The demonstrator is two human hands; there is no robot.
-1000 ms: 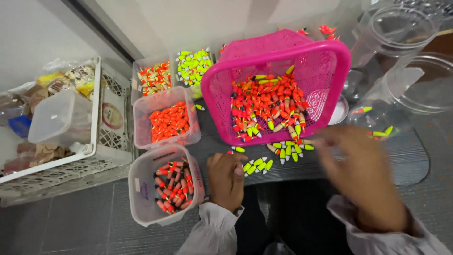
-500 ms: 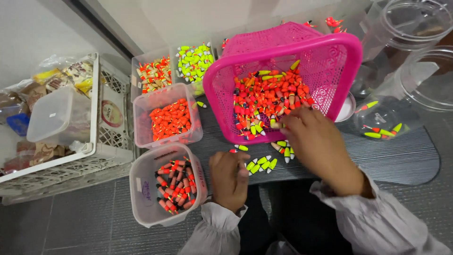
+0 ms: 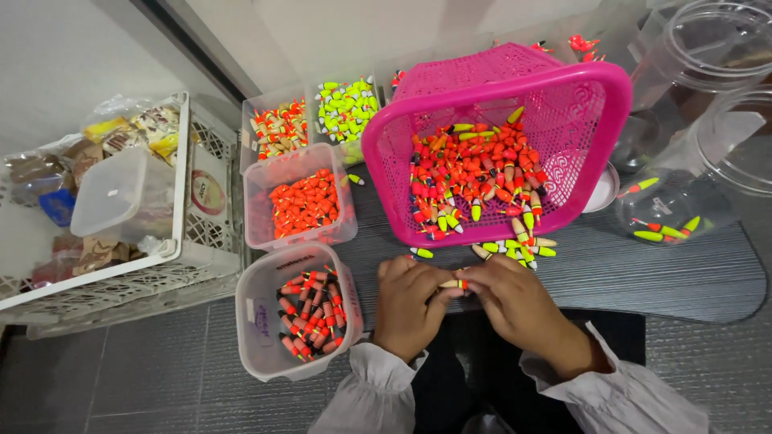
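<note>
Both hands meet at the near edge of the grey mat (image 3: 643,273), fingertips pinched together on one small float (image 3: 452,284), the left hand (image 3: 410,305) on its pale end and the right hand (image 3: 515,309) on the orange end. By my judgement this hold goes best with a light pinch near each tip, the piece level and clear of the loose floats (image 3: 515,245) just beyond the knuckles, so that nothing is knocked about while its colours are checked. The pink basket (image 3: 595,120) lies tipped toward the person on the middle of the mat, its heap of floats too many to count, some spilling over the rim onto the mat. Four clear tubs can be counted along the mat's left edge: the nearest tub (image 3: 261,321) with red-and-black floats, one with plain orange (image 3: 301,201), one with orange-and-cream (image 3: 277,128) and one with yellow-green (image 3: 346,108). Two large clear jars (image 3: 708,161) stand at the right, the nearer holding a few floats. One white crate (image 3: 189,241) with packets sits far left
</note>
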